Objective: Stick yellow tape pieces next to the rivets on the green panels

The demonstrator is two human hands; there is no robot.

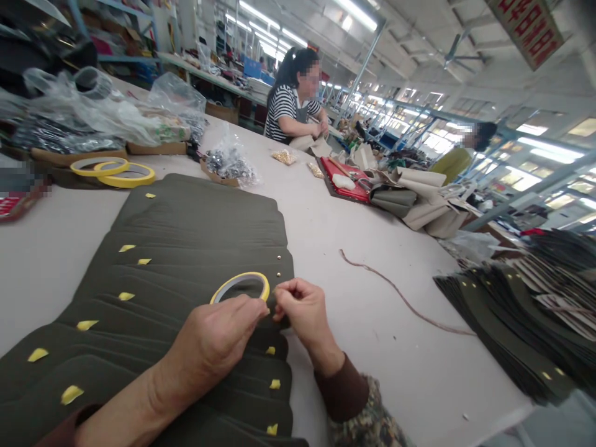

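My left hand [212, 332] is closed around the lower side of a roll of yellow tape [265, 285], which is tilted over the dark green panels. Close to its fingertips, my right hand [305, 313] is pinched shut; what it holds, if anything, is hidden by the fingers. Beneath both hands lies a fanned stack of dark green panels [200, 217] with wavy edges. Small bits of yellow tape [87, 325] dot the panels along both sides. Two small round metal studs [279, 266] show at the right edge, just above my right hand.
Two more tape rolls [128, 175] rest at the back left, near plastic bags [112, 105]. A brown cord [405, 298] lies to the right, before piled dark strips [503, 310]. Across the table [321, 230], a person in a striped shirt [286, 105] handles pale material.
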